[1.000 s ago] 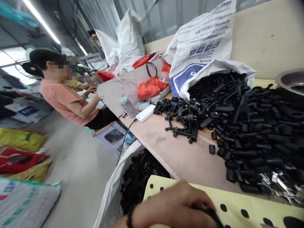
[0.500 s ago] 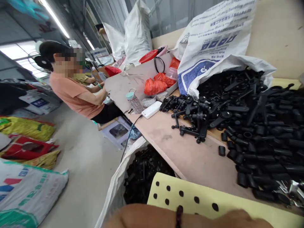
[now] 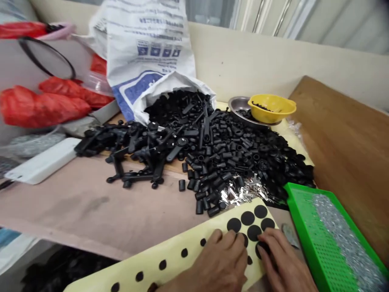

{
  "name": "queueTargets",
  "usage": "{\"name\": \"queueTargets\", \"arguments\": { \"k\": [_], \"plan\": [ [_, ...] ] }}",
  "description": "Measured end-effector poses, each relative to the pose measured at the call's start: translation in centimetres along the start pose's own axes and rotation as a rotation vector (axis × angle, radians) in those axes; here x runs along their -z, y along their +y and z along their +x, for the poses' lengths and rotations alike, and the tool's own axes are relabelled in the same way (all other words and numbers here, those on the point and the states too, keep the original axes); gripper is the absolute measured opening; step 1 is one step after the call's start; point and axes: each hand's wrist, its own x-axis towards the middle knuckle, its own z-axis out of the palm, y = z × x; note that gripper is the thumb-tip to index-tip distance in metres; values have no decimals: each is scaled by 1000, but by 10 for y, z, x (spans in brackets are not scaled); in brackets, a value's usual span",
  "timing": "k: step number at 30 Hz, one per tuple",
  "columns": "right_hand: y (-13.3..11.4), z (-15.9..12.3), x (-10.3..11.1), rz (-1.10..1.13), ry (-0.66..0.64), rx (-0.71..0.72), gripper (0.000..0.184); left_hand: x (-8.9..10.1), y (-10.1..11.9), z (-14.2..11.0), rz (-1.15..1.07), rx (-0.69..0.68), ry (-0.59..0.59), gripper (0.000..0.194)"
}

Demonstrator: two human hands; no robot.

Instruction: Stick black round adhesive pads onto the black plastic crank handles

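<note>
A yellow backing sheet [image 3: 173, 243] with black round stickers lies slantwise at the table's front. Full black discs [image 3: 247, 218] sit at its right end; small dark spots run along its left part. My left hand [image 3: 217, 259] rests on the sheet, its fingers bent and close together, holding it down. At the right end, my right hand [image 3: 284, 259] has thumb and forefinger closed around the edge of a black round sticker [image 3: 260, 248]. Part of that sticker is hidden by the fingers.
Behind lie heaps of black plastic parts [image 3: 221, 142], shiny metal clips [image 3: 240, 190] and a tipped white sack [image 3: 152, 44]. A green tray [image 3: 313, 231] of small silvery pieces stands right. A yellow bowl [image 3: 273, 109] overlaps a metal dish [image 3: 238, 103]. A white power strip [image 3: 45, 160] lies left.
My view has swung right, from the aisle and a seated co-worker to the table. Both hands now show over the sheet's right end; earlier only a blurred forearm and wrist were seen.
</note>
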Motion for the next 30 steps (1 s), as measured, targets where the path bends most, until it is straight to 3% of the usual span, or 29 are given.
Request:
{"name": "queueTargets", "arguments": {
  "k": [5,10,16,24,30],
  "plan": [
    [-19,15,4,-16,31,55,24,-6,2,-3,-66,46,53,18],
    [-26,22,-6,16,25,66,24,-16,2,-5,-15,-1,138,27],
    [-28,26,-2,262,-102,-14,19,-20,4,-1,-31,35,101,21],
    [-23,19,-15,-13,75,36,17,-22,3,-2,-4,27,114,27],
    [-24,27,-5,185,-94,-37,18,-16,2,-1,2,29,140,25]
  ]
}}
